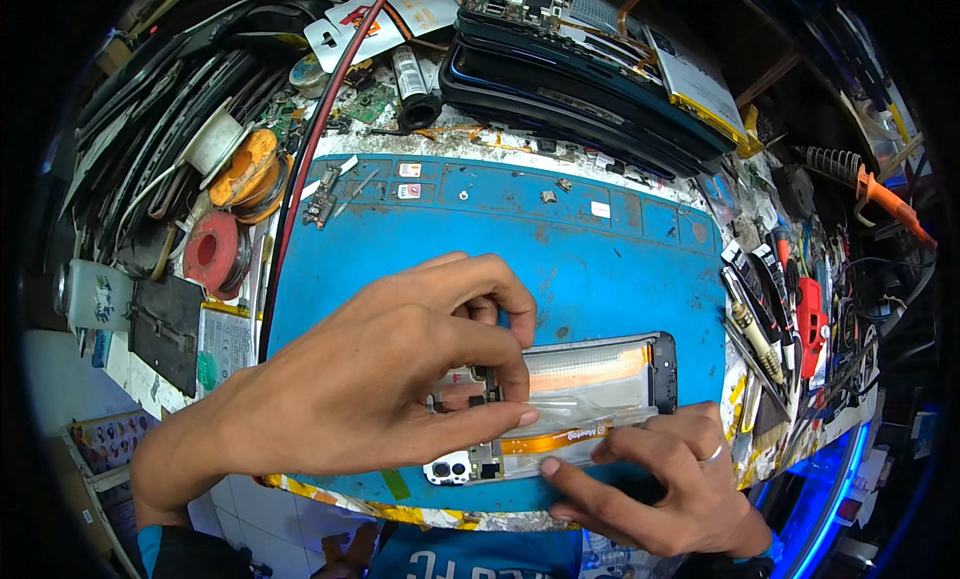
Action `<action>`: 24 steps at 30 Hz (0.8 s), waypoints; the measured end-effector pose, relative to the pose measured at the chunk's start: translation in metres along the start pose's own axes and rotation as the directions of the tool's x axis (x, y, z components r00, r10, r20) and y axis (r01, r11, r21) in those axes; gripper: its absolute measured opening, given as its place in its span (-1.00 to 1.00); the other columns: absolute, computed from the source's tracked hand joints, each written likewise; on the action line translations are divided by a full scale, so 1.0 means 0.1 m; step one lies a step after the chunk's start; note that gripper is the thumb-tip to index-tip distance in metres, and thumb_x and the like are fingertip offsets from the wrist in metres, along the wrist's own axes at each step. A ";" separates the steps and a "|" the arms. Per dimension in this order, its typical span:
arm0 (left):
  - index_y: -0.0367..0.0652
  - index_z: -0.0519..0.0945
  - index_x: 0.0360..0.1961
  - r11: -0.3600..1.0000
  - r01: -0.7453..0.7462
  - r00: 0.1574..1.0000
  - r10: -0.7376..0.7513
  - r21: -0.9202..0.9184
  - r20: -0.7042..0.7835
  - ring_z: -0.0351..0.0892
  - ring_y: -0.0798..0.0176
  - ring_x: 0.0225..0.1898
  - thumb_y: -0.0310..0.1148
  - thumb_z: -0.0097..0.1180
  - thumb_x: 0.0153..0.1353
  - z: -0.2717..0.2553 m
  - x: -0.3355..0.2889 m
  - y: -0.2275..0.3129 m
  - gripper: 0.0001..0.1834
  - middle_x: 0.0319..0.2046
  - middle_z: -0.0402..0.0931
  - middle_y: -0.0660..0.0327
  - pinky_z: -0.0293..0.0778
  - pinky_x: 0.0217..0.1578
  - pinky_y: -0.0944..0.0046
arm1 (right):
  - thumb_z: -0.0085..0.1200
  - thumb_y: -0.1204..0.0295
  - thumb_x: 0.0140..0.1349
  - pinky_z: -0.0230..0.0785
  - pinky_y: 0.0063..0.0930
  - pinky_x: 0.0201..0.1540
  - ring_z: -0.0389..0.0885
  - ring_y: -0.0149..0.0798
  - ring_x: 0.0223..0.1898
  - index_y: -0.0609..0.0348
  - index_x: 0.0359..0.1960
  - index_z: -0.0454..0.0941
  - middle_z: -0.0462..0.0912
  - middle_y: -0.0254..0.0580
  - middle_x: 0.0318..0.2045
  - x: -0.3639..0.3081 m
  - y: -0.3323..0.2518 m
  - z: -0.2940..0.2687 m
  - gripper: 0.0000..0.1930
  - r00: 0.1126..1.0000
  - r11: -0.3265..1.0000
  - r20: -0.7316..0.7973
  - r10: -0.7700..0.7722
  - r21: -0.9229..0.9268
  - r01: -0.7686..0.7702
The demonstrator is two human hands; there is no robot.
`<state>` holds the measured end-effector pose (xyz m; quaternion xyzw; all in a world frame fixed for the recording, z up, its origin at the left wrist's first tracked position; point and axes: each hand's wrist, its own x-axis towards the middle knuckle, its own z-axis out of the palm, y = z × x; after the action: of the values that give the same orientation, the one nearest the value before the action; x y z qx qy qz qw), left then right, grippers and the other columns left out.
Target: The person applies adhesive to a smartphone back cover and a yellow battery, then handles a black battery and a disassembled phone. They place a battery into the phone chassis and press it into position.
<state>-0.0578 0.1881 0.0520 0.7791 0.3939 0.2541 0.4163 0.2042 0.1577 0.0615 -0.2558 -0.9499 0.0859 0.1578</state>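
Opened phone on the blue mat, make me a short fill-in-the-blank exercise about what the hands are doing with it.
1. The opened phone lies on a repair mat coloured ____.
2. The ____ hand pinches down on the phone's inner parts.
3. The right hand wears a ____ on one finger.

Missing words: blue; left; ring

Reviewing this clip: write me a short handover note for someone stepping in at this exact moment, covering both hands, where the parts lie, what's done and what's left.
Left hand: fingertips pinched over the camera end of the opened phone.
Right hand: fingers steadying the phone's near edge, ring on one finger.
Phone lies back-off on the blue repair mat, its insides and an orange flex cable exposed.
Done: back cover is off.
Left: whatever sits under the left fingertips is hidden; inner work looks unfinished.
Stacked phones at the far edge; pens and tools on the right.
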 end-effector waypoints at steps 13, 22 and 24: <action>-0.13 0.74 -0.43 1.000 -0.001 1.000 0.001 0.016 -0.018 0.47 0.31 -0.25 -0.32 0.48 -0.04 0.00 0.00 0.01 -0.82 -0.19 0.52 0.20 0.42 -0.28 0.32 | 0.43 0.12 -0.10 0.23 -0.41 -0.22 0.38 -0.30 -0.25 -0.17 -0.20 0.74 0.48 -0.41 -0.27 -0.01 0.02 -0.08 -0.63 0.993 0.994 -0.033 0.110 -0.014 -0.111; -0.15 0.72 -0.44 0.998 0.070 0.997 -0.070 -0.006 -0.011 0.52 0.29 -0.20 -0.36 0.47 -0.03 0.02 0.01 0.05 -0.83 -0.20 0.51 0.20 0.46 -0.33 0.32 | 0.37 0.16 -0.04 0.20 -0.44 -0.27 0.41 -0.34 -0.23 -0.15 -0.19 0.74 0.54 -0.43 -0.23 -0.05 0.02 -0.03 -0.67 0.993 0.995 -0.078 0.093 -0.025 -0.095; -0.16 0.71 -0.44 0.997 0.074 0.997 -0.074 -0.011 -0.004 0.53 0.28 -0.19 -0.36 0.47 -0.04 0.01 0.01 0.05 -0.83 -0.20 0.51 0.19 0.47 -0.34 0.31 | 0.37 0.16 -0.03 0.21 -0.45 -0.27 0.41 -0.35 -0.24 -0.14 -0.18 0.73 0.54 -0.43 -0.24 -0.04 0.01 -0.02 -0.67 0.992 0.993 -0.082 0.093 -0.059 -0.098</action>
<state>-0.0545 0.1865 0.0559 0.7611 0.4222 0.2423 0.4287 0.2082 0.1565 0.0623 -0.3090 -0.9318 0.0532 0.1828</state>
